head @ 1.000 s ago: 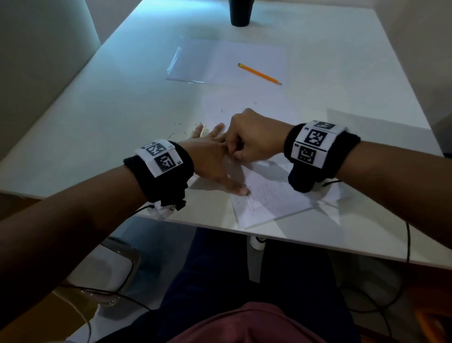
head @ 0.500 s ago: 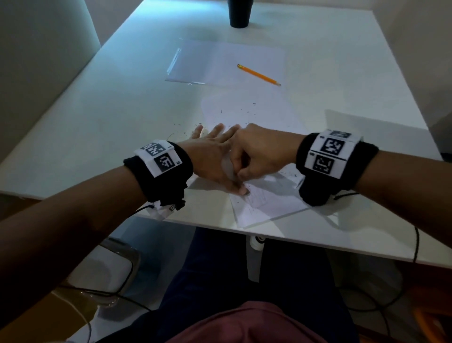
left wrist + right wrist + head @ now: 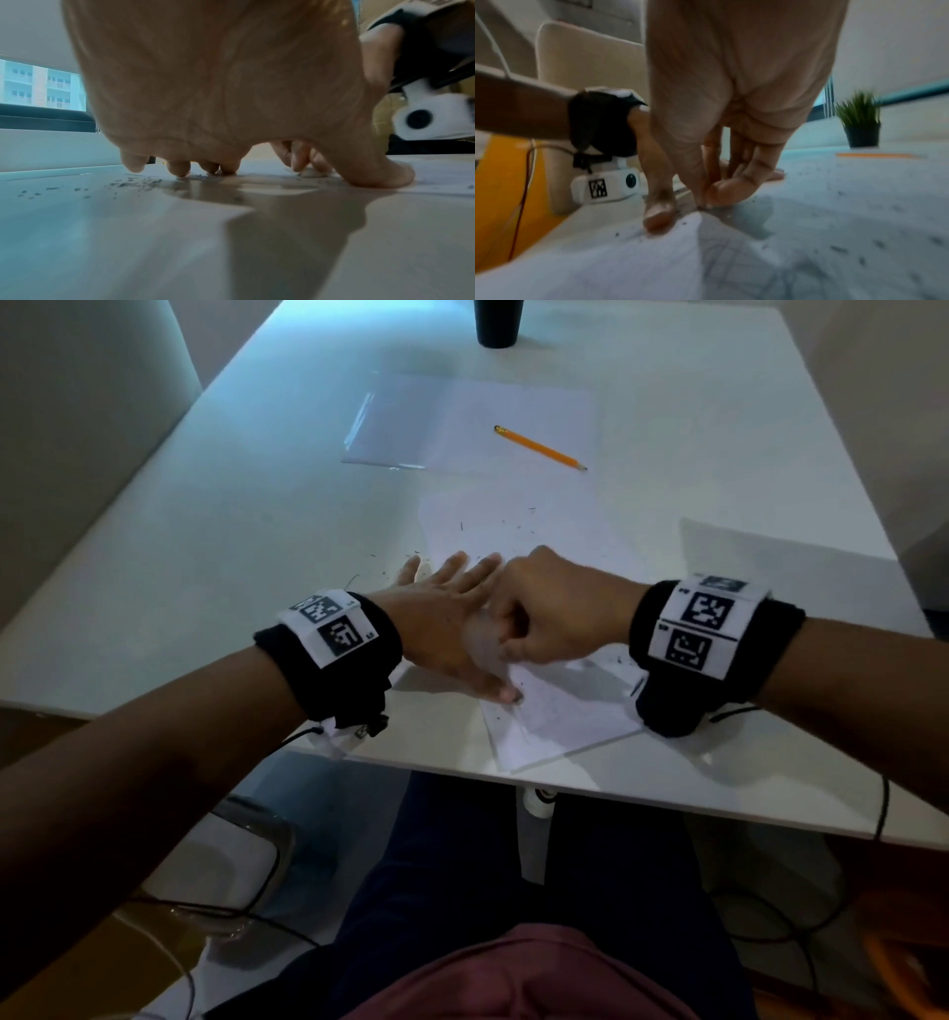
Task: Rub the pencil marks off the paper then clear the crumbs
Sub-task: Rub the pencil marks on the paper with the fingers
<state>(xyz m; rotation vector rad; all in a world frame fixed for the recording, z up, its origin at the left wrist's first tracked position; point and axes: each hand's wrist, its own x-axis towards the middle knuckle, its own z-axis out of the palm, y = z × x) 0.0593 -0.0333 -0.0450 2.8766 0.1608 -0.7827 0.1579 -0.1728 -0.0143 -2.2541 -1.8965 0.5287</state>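
A white sheet of paper [image 3: 565, 716] with faint pencil lines lies at the near table edge. My left hand [image 3: 441, 613] presses flat on its left part, fingers spread and thumb [image 3: 658, 215] down on the sheet. My right hand [image 3: 560, 608] is curled just right of it and pinches a small whitish eraser [image 3: 312, 174] against the paper; in the head view the eraser is hidden by the fist. Dark eraser crumbs [image 3: 493, 531] are scattered over the sheet's far part, on the table beside my left fingers [image 3: 133, 184], and near my right hand [image 3: 847, 249].
An orange pencil [image 3: 539, 448] lies farther back on a clear plastic sleeve [image 3: 411, 423]. A dark pot [image 3: 495, 323] holding a green plant [image 3: 859, 107] stands at the table's far end. Cables hang below the near edge.
My right hand slid toward me along the paper, then back a little, still pinching the eraser. The left hand has stayed pressed in place.
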